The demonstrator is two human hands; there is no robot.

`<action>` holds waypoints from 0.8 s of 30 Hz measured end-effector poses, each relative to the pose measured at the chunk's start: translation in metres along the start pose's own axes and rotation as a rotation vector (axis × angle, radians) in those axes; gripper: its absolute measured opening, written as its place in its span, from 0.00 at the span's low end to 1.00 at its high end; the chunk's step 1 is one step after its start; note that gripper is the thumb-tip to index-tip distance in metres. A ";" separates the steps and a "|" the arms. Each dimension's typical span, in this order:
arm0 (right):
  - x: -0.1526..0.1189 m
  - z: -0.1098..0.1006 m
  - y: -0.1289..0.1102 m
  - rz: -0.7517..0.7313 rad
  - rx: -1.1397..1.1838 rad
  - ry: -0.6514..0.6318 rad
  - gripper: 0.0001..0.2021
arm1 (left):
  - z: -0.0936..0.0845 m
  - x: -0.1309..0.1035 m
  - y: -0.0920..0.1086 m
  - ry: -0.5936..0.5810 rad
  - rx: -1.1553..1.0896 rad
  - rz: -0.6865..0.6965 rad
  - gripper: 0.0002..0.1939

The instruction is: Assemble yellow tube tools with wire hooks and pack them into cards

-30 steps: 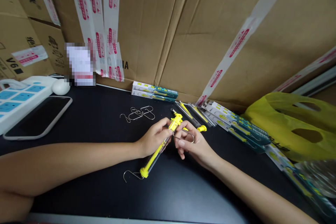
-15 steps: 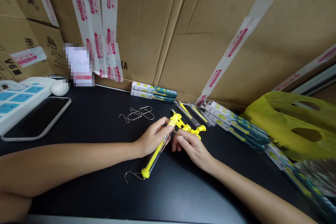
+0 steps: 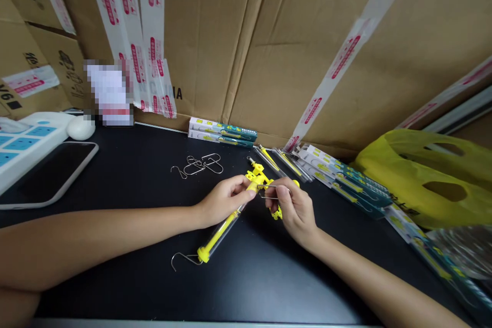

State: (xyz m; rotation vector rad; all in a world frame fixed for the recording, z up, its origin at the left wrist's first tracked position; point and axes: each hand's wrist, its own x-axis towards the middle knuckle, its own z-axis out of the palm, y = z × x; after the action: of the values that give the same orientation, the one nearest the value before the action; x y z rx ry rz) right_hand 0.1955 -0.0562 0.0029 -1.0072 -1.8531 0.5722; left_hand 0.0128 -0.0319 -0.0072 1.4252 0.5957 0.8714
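Taped brown cardboard (image 3: pixel 215 36) backs a black tabletop (image 3: pixel 126 287), perhaps lit from above.

Clear tube (image 3: pixel 223 232): yellow rod (image 3: pixel 220 240) inside, held slantwise, yellow collar (image 3: pixel 254 182) at the far end, yellow cap (image 3: pixel 203 253) at the near end. Wire hook (image 3: pixel 186 257) at the cap, open curve outward. Bent wire (image 3: pixel 270 198): thin, metallic, one tip against the collar; insertion cannot be confirmed.
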 end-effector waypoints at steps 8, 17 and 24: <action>0.000 -0.001 0.001 -0.040 -0.124 0.007 0.11 | 0.000 0.000 0.001 -0.034 0.029 -0.025 0.10; 0.001 0.000 -0.002 -0.073 -0.180 -0.048 0.12 | -0.003 0.001 -0.002 -0.090 0.126 -0.043 0.11; 0.004 0.001 -0.010 -0.088 -0.256 -0.138 0.14 | -0.003 0.005 0.001 -0.053 0.126 -0.065 0.14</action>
State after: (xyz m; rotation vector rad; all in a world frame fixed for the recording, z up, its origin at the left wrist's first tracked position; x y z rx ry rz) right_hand 0.1899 -0.0591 0.0120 -1.0671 -2.1217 0.3646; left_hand 0.0134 -0.0266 -0.0061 1.5293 0.6628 0.7536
